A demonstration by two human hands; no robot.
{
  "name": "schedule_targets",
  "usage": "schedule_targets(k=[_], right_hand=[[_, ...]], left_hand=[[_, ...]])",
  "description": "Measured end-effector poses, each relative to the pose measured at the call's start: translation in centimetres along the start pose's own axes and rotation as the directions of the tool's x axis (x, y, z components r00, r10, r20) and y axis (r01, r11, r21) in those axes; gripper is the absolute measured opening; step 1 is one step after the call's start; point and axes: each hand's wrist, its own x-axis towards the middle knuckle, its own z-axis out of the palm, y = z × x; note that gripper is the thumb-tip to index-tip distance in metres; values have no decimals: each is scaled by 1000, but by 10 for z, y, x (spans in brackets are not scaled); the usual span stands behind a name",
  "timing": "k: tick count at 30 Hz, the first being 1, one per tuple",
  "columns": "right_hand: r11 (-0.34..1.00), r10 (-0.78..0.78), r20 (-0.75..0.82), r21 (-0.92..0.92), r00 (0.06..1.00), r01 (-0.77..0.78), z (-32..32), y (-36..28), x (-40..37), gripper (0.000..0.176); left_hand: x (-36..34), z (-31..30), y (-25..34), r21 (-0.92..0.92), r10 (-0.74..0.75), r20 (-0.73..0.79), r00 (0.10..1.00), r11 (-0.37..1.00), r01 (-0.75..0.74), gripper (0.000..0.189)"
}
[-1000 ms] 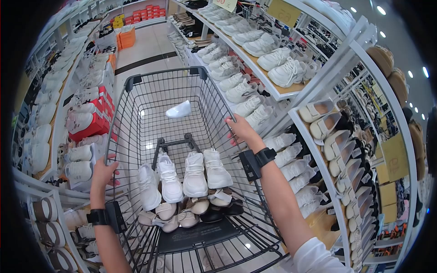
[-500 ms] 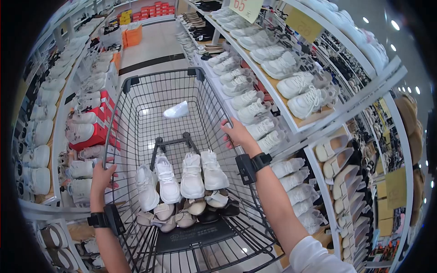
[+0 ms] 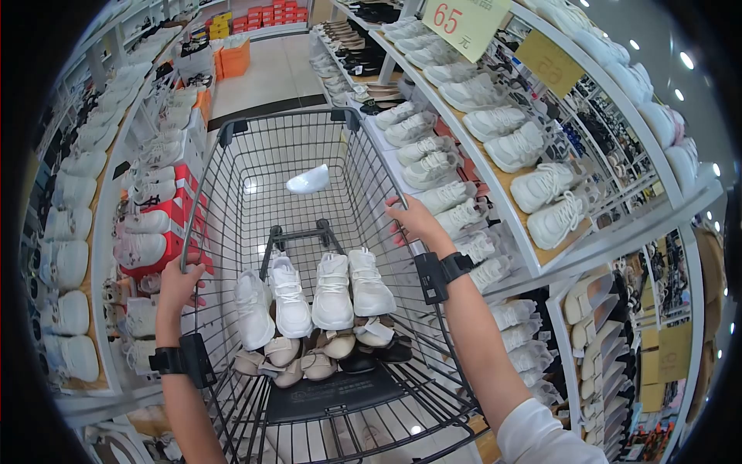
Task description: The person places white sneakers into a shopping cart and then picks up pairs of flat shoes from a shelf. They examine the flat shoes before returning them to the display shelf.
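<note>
A wire cart [image 3: 286, 116] stands mid-aisle in a shoe shop, partly loaded, its near end filled and its far end almost bare. Four white sneakers [image 3: 332, 290] stand toe-up in a row against the cart's folding seat. A jumble of beige and black low shoes [image 3: 332, 348] is heaped just below them, at the near end. One small white item [image 3: 308, 180] lies alone toward the far end, well apart from the rest. By the look of the load, there is plenty of room left in the basket.

The left hand [image 3: 179, 288] has its fingers curled around the left rim. The right hand [image 3: 417, 220] sits farther along the right rim, fingers closed over the wire. Each wrist wears a black band.

Shelves [image 3: 618, 232] of pale sneakers run close along the right, under a price sign [image 3: 461, 22] reading 65. More white shoes and red boxes [image 3: 166, 224] line the left, and the tiled floor [image 3: 267, 73] stretches away ahead.
</note>
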Motion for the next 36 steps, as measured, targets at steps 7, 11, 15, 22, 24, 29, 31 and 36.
schedule_targets(k=[7, 11, 15, 22, 24, 29, 31, 36], right_hand=[[1000, 12, 4, -13, 1000, -12, -2, -35, 64, 30], [1000, 6, 22, -9, 1000, -6, -8, -49, 100, 31], [998, -1, -6, -69, 1000, 1, -8, -67, 130, 34], [998, 20, 5, -55, 1000, -20, -4, -94, 171, 34], [998, 15, 6, -55, 1000, -14, -4, -100, 182, 33], [997, 13, 6, -70, 1000, -13, -8, -114, 209, 32], [998, -4, 13, -65, 1000, 5, -7, -118, 218, 32], [997, -15, 5, -82, 1000, 15, -3, -137, 238, 31]], left_hand=[[71, -8, 34, 87, -23, -9, 1000, 996, 23, 35], [116, -8, 46, 205, 92, -8, 996, 975, -88, 33], [135, -8, 72, 170, 34, -15, 999, 985, -31, 33], [189, -16, 75, 219, 49, -44, 998, 975, -38, 36], [207, -17, 75, 235, 32, -22, 999, 972, -26, 37], [233, -15, 86, 229, 12, -24, 1000, 973, -6, 37], [243, -15, 89, 213, 12, -17, 1000, 977, -8, 36], [269, -19, 84, 166, 35, -11, 999, 986, -32, 29]])
